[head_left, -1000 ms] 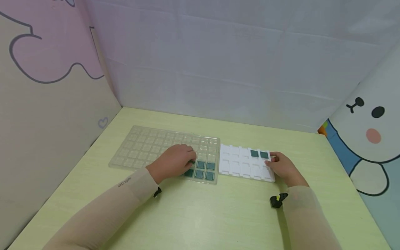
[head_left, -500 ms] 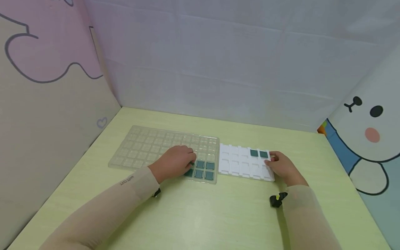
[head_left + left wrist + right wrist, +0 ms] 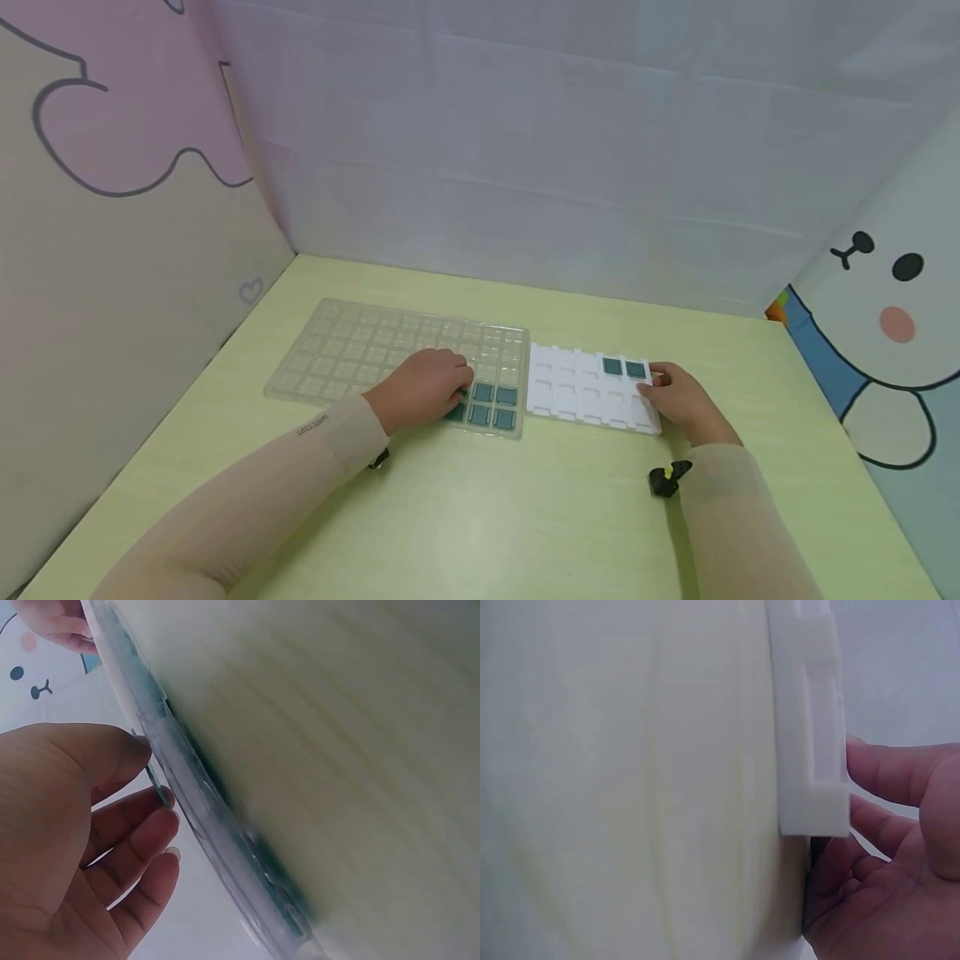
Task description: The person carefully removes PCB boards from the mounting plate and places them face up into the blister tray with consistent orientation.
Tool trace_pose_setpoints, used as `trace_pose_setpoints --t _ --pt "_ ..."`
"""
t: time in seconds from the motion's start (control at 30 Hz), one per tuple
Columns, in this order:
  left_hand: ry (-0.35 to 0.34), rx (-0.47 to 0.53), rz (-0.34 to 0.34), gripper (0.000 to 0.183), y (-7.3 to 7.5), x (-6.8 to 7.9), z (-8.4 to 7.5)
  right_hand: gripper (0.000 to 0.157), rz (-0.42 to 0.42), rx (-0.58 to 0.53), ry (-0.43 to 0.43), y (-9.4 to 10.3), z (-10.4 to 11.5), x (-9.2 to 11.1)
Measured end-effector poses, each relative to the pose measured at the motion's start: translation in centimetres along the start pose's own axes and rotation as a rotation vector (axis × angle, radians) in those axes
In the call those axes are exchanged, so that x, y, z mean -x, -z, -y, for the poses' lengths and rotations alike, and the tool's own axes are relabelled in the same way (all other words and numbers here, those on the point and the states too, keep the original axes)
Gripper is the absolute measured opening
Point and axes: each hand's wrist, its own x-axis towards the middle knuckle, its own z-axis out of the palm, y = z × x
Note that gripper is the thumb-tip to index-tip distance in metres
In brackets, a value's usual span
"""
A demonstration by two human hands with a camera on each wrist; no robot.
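My left hand is over the near right part of a clear plastic tray. Between its thumb and fingertips it pinches a thin green chip, seen edge-on in the left wrist view. Other square green chips lie in the tray's pockets beside the hand; one is partly hidden by it. My right hand grips the right end of a white tray, thumb on its top edge. In the right wrist view, the white tray's corner is next to the thumb. Two green chips sit in its far right pockets.
Both trays lie side by side on a pale yellow table, their neighbouring edges nearly touching. A white cloth wall stands behind the table. Printed side panels stand at left and right. A black wrist device hangs at the right cuff.
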Motion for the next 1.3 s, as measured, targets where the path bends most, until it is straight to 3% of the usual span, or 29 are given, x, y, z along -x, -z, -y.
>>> trace_pose_setpoints --t 0.73,1.3 --pt "0.075 0.022 0.041 0.005 -0.24 -0.68 0.18 0.066 0.006 0.011 0.012 0.23 0.24 0.43" --pt "0.081 0.014 0.050 0.004 -0.74 -0.71 0.43 0.067 0.010 0.006 0.010 0.09 -0.03 0.07"
